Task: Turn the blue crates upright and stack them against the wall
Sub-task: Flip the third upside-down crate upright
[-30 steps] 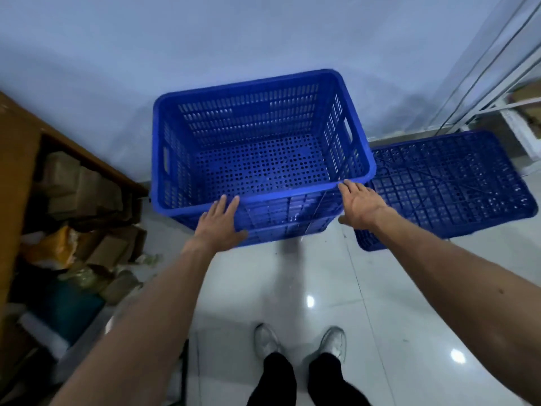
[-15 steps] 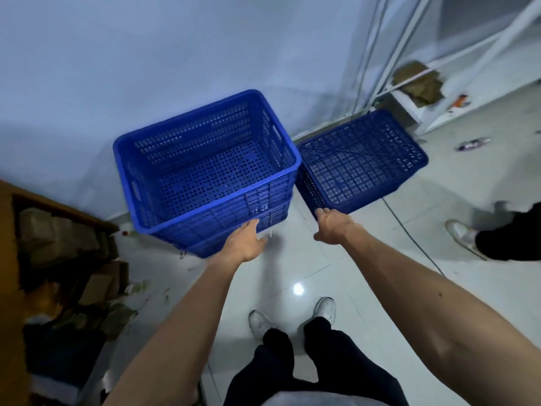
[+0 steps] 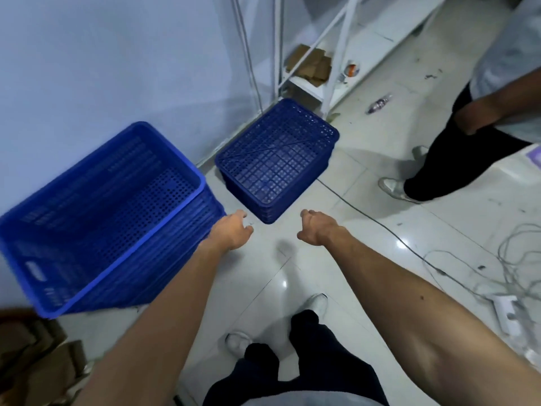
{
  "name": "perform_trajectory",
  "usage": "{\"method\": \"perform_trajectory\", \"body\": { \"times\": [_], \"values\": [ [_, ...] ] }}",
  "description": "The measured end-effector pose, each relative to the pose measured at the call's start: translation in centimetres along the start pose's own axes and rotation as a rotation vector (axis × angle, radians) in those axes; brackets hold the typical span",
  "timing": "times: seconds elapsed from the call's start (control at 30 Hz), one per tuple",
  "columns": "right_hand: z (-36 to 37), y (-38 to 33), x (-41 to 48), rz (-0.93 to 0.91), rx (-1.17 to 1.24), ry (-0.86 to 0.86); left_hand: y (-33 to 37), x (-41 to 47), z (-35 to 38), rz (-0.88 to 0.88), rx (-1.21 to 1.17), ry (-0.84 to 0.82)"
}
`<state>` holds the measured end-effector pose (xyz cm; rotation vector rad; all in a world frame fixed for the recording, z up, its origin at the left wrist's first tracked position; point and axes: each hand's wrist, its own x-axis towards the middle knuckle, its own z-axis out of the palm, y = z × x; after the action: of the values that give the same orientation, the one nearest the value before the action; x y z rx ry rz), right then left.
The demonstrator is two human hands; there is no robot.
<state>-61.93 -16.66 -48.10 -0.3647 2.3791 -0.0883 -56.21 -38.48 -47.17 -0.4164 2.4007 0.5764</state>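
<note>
Some cardboard boxes [image 3: 35, 356] lay blurred at the lower left corner of the frame. Above them, filling the left side, stood the upright blue crate [image 3: 96, 218], open side up, with its far long side close to the wall [image 3: 117, 54]. Ribbed blue plastic below its rim suggested another crate beneath it, though the blur left that unsure. Just right of its near corner, at centre frame, the left hand [image 3: 231, 230] hung clear of the crate, fingers loosely curled and holding nothing.

Above centre sat the overturned crate [image 3: 278, 159], gridded base uppermost, on the floor by the foot of the wall and apart from the upright one. The right hand [image 3: 317, 227] was just below its near corner, not touching it, fingers loosely curled and empty. The two hands were apart, with bare tile between them.

A white shelf frame [image 3: 330, 54] rose at upper right, a cable [image 3: 380, 224] trailed across the floor, and another person's legs [image 3: 439, 159] stood near the right edge.

The step in hand looked like the reach for the overturned crate. The next move would call for a hand on each side, a lift and flip to bring the open side up, then a square lowering onto the upright crate, minding the cable underfoot.
</note>
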Motion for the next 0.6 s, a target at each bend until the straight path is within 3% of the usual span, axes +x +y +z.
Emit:
{"method": "perform_trajectory", "body": {
  "times": [0.3,0.6],
  "values": [
    [-0.2,10.5,3.7,0.084,0.201,-0.030,7.2,6.4,0.3,0.081,0.094,-0.046],
    [1.0,12.3,12.1,0.161,0.333,-0.041,7.9,19.8,-2.3,0.116,0.257,-0.048]
  ]
}}
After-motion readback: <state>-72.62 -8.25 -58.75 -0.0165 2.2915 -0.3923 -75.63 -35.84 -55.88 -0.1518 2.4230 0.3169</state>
